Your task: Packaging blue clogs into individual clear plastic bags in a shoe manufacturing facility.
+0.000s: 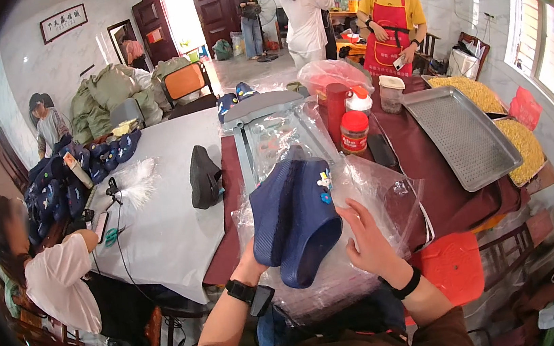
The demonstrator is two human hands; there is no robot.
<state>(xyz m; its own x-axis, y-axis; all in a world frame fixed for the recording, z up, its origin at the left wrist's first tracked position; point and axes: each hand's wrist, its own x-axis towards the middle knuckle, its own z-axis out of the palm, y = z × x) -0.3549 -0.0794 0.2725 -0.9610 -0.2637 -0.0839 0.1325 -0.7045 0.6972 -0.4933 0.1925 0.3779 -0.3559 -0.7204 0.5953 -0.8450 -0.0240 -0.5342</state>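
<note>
A pair of navy blue clogs (308, 238) is held up in front of me, pressed together side by side. One clog shows its ridged sole, the other its opening and small coloured charms. My left hand (251, 259) grips the pair from the lower left, its fingers mostly hidden behind the shoes. Beside the right clog, my right hand (368, 234) is open with its fingers apart; whether a fingertip touches the shoe I cannot tell. Clear plastic bags (389, 194) lie spread beneath and behind the clogs.
Beyond the clogs stands a grey device (266, 106) with a wide bar. A dark shoe (204, 178) lies left on the grey-covered table (168, 233). At right are a red-lidded jar (354, 131) and metal tray (466, 138). A person (56, 273) sits at left.
</note>
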